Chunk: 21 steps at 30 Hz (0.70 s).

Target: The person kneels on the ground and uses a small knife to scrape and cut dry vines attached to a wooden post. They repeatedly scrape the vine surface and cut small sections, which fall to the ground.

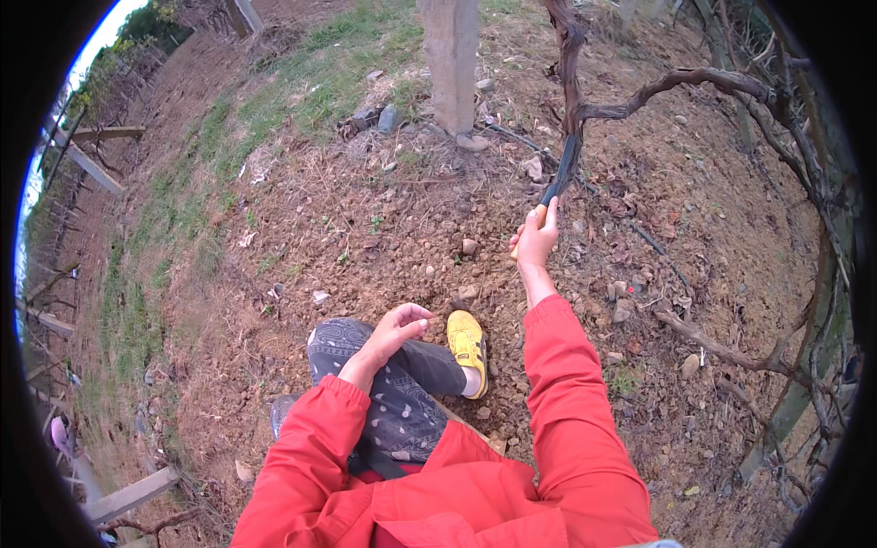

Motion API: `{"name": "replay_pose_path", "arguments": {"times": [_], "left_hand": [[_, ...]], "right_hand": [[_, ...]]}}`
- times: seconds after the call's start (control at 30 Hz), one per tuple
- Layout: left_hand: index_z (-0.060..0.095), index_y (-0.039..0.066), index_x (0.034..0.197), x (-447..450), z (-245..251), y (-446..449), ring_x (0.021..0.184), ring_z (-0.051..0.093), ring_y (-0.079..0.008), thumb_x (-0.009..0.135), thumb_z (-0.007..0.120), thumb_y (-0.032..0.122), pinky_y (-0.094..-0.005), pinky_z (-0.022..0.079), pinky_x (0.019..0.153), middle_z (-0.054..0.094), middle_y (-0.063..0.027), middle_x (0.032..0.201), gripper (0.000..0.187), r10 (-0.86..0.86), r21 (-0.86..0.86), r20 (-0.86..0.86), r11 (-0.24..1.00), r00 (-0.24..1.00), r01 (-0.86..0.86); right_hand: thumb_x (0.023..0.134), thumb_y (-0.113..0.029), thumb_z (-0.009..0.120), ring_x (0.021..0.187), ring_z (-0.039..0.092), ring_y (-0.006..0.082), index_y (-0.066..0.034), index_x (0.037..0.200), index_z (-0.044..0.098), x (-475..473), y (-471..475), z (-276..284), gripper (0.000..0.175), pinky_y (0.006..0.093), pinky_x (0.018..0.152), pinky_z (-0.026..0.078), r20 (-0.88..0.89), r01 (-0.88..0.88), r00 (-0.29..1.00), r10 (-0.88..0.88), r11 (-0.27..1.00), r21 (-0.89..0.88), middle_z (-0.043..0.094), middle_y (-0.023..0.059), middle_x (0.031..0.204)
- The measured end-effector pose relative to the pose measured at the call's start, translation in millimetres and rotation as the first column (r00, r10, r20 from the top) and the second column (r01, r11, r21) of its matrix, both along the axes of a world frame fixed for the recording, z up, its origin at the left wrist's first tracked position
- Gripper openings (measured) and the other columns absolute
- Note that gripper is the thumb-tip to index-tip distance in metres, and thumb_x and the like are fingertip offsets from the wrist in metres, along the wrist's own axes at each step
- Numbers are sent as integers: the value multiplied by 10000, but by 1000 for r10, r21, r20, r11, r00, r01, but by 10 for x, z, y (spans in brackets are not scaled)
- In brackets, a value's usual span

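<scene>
My right hand [536,240] grips the light wooden handle of a dark-bladed hand tool [563,166], which looks like a pruning saw. Its blade lies along the lower trunk of a grapevine [571,85], close to where a thick side branch [644,101] leaves the trunk. Whether the blade's edge touches the bark, I cannot tell. My left hand [397,329] is empty, its fingers loosely curled and apart, above my knee in patterned dark trousers [404,418]. A yellow shoe [468,349] rests on the soil between my two arms.
A concrete post [450,61] stands beyond the hands, stones [388,119] at its base. A thin black hose [658,248] runs over the soil behind the trunk. Gnarled vine branches [726,353] and a leaning post [788,411] fill the right side. More posts [133,494] stand at left.
</scene>
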<state>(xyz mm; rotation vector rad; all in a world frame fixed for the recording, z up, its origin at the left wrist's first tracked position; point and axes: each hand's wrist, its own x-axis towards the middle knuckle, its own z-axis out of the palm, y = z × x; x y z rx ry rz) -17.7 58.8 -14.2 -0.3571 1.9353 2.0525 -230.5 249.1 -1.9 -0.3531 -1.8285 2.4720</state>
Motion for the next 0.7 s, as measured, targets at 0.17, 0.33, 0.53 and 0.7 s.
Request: {"name": "replay_pose_path", "arguments": {"times": [0.17, 0.33, 0.53, 0.7], "left_hand": [[550, 29, 1044, -72, 73, 84, 862, 561, -118, 847, 568, 171, -268, 452, 770, 590, -39, 950, 244, 62, -46, 6, 997, 998, -62], [547, 32, 1039, -316, 294, 302, 870, 544, -100, 854, 573, 180, -268, 446, 791, 582, -27, 962, 238, 34, -94, -44, 995, 998, -38], [538, 32, 1048, -655, 652, 505, 878, 534, -89, 859, 575, 176, -262, 436, 808, 575, -14, 973, 241, -34, -98, -152, 995, 988, 19], [537, 29, 1054, -718, 672, 595, 893, 538, -88, 857, 574, 148, -261, 447, 813, 576, -17, 975, 233, 11, -26, -193, 1000, 981, -17]], "right_hand": [[913, -109, 433, 380, 419, 108, -233, 1403, 192, 3, 207, -89, 559, 244, 314, 348, -79, -132, 991, 107, 868, -479, 438, 23, 566], [880, -75, 458, 465, 509, 137, -122, 1388, 247, -111, 303, -255, 553, 270, 432, 449, -104, 44, 995, 4, 891, 451, 575, 114, 870], [889, -77, 452, 411, 466, 120, -144, 1394, 235, -136, 277, -113, 554, 263, 366, 410, -55, -53, 997, 53, 999, 0, 549, 65, 718], [903, -112, 450, 371, 406, 93, -225, 1391, 239, -686, 679, 252, 544, 233, 310, 342, 23, -198, 980, 200, 978, -65, 424, 3, 544]]}}
